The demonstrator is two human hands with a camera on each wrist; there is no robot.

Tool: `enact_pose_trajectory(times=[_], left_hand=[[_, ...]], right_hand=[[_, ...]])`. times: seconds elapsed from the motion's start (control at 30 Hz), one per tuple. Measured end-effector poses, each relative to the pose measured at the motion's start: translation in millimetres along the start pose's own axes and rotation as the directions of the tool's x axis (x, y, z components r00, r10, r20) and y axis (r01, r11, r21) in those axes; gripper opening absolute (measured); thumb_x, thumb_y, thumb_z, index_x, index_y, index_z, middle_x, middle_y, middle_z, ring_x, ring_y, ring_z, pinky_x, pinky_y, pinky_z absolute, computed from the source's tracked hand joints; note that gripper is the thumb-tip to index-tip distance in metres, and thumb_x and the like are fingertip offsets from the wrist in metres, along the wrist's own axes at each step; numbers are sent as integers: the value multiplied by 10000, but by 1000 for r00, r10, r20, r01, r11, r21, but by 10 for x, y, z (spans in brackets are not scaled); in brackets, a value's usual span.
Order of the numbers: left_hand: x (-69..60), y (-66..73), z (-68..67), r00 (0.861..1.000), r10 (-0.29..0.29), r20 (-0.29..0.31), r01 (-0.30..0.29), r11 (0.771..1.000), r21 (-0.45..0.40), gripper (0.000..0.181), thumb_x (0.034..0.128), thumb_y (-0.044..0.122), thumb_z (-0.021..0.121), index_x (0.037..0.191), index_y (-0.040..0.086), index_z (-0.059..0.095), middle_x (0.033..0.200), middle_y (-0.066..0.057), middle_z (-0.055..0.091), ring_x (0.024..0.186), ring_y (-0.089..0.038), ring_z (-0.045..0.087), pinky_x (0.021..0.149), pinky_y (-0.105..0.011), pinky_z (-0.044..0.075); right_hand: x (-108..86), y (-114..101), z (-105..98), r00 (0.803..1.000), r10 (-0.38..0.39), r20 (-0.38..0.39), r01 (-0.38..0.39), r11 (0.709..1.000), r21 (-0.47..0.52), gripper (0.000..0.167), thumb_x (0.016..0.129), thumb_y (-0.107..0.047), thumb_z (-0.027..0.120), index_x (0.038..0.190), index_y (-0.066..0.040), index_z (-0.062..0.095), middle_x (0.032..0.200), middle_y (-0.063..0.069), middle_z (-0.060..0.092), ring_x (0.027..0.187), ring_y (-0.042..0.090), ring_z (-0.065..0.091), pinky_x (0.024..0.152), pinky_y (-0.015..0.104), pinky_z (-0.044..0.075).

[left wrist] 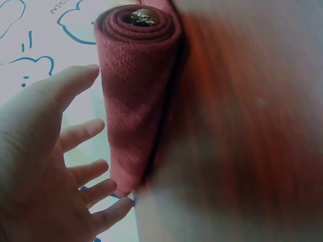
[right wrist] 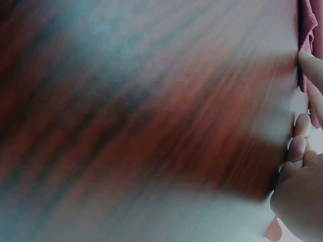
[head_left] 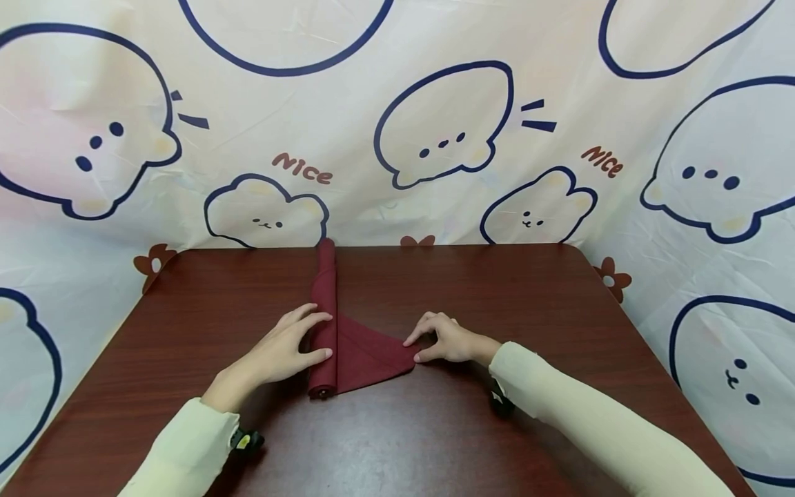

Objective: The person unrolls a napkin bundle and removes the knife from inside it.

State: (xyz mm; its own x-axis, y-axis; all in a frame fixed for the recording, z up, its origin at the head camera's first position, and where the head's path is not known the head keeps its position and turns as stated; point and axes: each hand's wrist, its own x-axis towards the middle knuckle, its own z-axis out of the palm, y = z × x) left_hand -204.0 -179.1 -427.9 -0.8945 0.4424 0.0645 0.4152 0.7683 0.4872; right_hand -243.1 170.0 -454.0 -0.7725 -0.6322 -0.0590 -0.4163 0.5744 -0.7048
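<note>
A dark red cloth [head_left: 324, 293] lies on the table, mostly wound into a long roll, with a loose triangular flap [head_left: 373, 353] reaching right. My left hand [head_left: 282, 353] is at the roll's left side, its thumb and fingers spread; the left wrist view shows the fingers fairly straight beside the rolled cloth [left wrist: 133, 85]. Something brownish with pale specks [left wrist: 144, 18] shows in the roll's open end; its kind is unclear. My right hand [head_left: 452, 339] pinches the flap's corner between thumb and forefinger. Only part of that hand [right wrist: 298, 189] appears in the right wrist view, by the cloth edge [right wrist: 307, 33].
The brown wooden table [head_left: 497, 297] has rounded far corners. Behind and beside it hangs a pale curtain [head_left: 435, 214] with cartoon outlines. The roll's far end reaches the table's back edge.
</note>
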Motion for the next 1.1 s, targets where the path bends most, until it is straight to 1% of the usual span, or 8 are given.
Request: enact_pose_trajectory(times=[0.13, 0.27, 0.43, 0.6, 0.7, 0.87, 1.1], left_hand=[[85, 82, 25, 1000, 26, -1, -26, 999, 29, 597, 904, 356, 728, 1430, 140, 544, 1583, -220, 379, 1440, -464, 345, 1066, -704, 387], [158, 147, 81, 998, 44, 34, -46, 996, 70, 594, 895, 359, 731, 1422, 143, 563, 1582, -212, 389, 1441, -460, 350, 1074, -707, 375], [182, 184, 148, 995, 47, 88, -58, 991, 122, 574, 886, 366, 739, 1395, 146, 595, 1577, -206, 396, 1437, -441, 350, 1055, -706, 384], [201, 189, 165, 994, 52, 91, -64, 988, 138, 559, 884, 372, 742, 1378, 145, 613, 1573, -201, 400, 1433, -432, 353, 1039, -704, 396], [197, 171, 164, 995, 49, 90, -61, 988, 140, 554, 884, 384, 740, 1369, 144, 622, 1574, -199, 399, 1429, -433, 358, 1035, -712, 393], [145, 118, 129, 996, 30, 82, -41, 989, 142, 541, 882, 393, 736, 1348, 135, 641, 1582, -193, 391, 1420, -443, 363, 1048, -709, 383], [65, 51, 68, 998, 12, 59, -18, 994, 107, 517, 874, 373, 745, 1328, 148, 642, 1590, -189, 382, 1413, -471, 361, 1044, -717, 377]], right_hand=[[4, 7, 0, 1000, -2, 1, 2, 1000, -1, 272, 820, -195, 841, 1089, -206, 801, 1120, 16, 652, 1094, 164, 538, 921, 417, 291], [5, 26, 5, 1000, 7, 8, -7, 1000, -6, 270, 830, -199, 834, 1097, -215, 798, 1130, 8, 645, 1100, 160, 529, 943, 435, 302], [14, 22, 15, 1000, 12, 9, -12, 1000, -7, 275, 832, -197, 833, 1103, -228, 797, 1132, -7, 646, 1101, 152, 531, 954, 436, 305], [6, 24, 8, 1000, 0, -3, 0, 1000, -11, 274, 821, -205, 842, 1091, -223, 800, 1128, 8, 650, 1097, 165, 531, 942, 428, 311], [4, 35, 11, 1000, -2, -5, 2, 1000, -11, 274, 818, -208, 844, 1088, -225, 801, 1129, 10, 648, 1097, 168, 526, 938, 429, 307], [9, 32, 24, 1000, -3, -5, 3, 1000, -10, 276, 814, -208, 846, 1086, -230, 801, 1124, 7, 647, 1095, 171, 527, 934, 428, 309], [9, 68, 25, 1000, 7, -4, -8, 1000, -13, 272, 824, -204, 839, 1089, -250, 799, 1126, -13, 637, 1101, 163, 519, 939, 441, 313]])
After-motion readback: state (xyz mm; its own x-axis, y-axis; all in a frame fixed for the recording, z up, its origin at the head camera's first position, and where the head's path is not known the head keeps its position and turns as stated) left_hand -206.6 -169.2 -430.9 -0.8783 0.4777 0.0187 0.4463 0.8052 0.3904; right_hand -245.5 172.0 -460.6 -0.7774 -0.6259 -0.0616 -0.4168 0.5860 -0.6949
